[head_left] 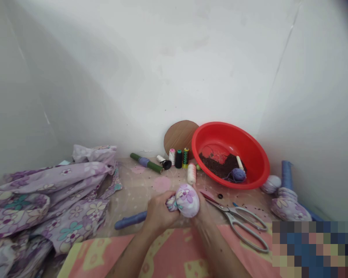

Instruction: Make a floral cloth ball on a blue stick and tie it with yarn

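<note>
Well, the left hand (159,212) wraps its fingers around a floral cloth ball (187,200); the right hand (202,210) cups its far side. Scissors (234,224) lie just right of it.

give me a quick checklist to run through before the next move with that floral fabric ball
1. Left hand on the floral fabric ball: ok, wrapped firmly around it.
2. Right hand: cannot tell, it sits against the ball with its fingers hidden.
3. Gathered neck of the fabric: cannot tell if it is tied, the left hand partly covers it.
4. Steel scissors: ok, lying to the right of the right hand.
5. White thread spool: ok, upright just beyond the hands.
6. Purple yarn ball: ok, lying in the red plastic basin.
</note>
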Tool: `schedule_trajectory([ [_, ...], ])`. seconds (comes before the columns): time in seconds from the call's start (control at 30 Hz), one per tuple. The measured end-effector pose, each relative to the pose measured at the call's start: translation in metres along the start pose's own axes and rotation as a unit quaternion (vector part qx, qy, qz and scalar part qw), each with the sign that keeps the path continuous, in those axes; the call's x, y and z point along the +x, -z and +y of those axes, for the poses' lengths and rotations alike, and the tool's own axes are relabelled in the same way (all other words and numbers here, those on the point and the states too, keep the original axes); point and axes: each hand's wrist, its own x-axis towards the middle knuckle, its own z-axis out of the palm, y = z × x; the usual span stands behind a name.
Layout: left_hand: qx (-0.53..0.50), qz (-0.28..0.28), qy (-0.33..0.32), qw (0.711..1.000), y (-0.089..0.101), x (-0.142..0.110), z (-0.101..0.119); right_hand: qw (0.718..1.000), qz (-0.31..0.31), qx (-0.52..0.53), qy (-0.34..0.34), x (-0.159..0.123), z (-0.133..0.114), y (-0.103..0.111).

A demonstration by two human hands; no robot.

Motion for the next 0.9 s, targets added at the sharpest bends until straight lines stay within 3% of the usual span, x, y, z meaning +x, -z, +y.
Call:
schedule_trajectory([
  [0.1,0.024,-0.004,0.016,1.000,0.001,0.003,-0.007,0.988,-0.009,0.139,-0.072,-0.002,-0.004,-0.010],
  [0.17,0.030,-0.003,0.031,0.999,0.002,0.004,-0.010,0.985,0.011,0.158,-0.063,-0.003,-0.005,-0.013],
  [0.3,0.018,-0.010,0.055,0.998,0.004,0.010,-0.013,0.989,0.036,0.141,-0.022,-0.004,-0.004,-0.016],
  [0.63,-0.109,-0.078,0.116,0.984,0.007,0.030,-0.030,0.996,-0.042,0.055,0.046,-0.006,0.004,-0.011],
  [0.8,-0.202,-0.163,0.113,0.959,0.008,0.037,-0.035,0.997,0.035,-0.057,0.044,-0.003,0.005,-0.006],
  [0.9,-0.202,-0.208,0.083,0.953,0.016,0.038,-0.038,0.991,0.098,-0.088,0.023,-0.002,0.007,-0.007],
])
